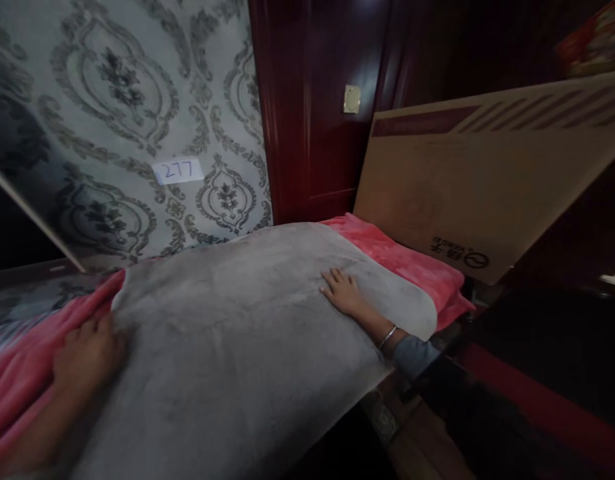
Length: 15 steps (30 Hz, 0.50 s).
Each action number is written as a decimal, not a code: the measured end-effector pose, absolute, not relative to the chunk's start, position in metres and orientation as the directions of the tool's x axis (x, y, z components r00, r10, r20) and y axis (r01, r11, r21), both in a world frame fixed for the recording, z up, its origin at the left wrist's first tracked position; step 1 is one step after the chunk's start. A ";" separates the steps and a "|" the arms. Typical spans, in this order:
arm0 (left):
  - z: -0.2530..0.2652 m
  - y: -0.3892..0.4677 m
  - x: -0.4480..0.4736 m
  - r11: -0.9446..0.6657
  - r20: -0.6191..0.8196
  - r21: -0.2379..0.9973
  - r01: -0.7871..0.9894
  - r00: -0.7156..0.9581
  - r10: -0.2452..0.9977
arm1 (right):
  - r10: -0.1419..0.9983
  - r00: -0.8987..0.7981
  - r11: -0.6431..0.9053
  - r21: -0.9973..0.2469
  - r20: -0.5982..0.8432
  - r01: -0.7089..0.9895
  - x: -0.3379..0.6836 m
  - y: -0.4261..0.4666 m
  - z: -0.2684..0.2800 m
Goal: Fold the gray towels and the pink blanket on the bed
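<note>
A grey plush blanket [227,333] is spread out in front of me, lying over a pink-red blanket [387,253] that shows along its right and left sides. My right hand [342,292] rests palm down on the grey blanket, right of its middle, fingers spread. A thin silver bracelet [388,337] circles that wrist. At the left edge of the grey blanket, where it meets the pink-red one, is my left hand [90,353]. It is blurred with its fingers partly bent, and whether it pinches the cloth cannot be made out.
Patterned grey wallpaper [117,87] with a paper label [178,171] reading 277 stands behind the blankets. Beside it is a dark red wooden panel [327,133]. A large flat cardboard box [487,173] leans at the right, close to the pink-red blanket's corner.
</note>
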<state>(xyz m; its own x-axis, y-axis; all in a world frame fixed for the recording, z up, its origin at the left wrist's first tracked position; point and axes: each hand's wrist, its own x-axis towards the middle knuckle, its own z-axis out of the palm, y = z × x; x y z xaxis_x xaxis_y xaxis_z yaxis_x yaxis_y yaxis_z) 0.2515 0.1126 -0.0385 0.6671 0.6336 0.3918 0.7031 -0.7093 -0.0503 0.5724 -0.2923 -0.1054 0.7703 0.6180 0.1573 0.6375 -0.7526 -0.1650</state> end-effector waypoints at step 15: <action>-0.110 0.065 0.274 -0.909 0.263 -0.108 0.404 0.893 0.365 | 0.340 0.940 -0.911 -0.242 0.018 0.334 0.698 -0.372 -0.098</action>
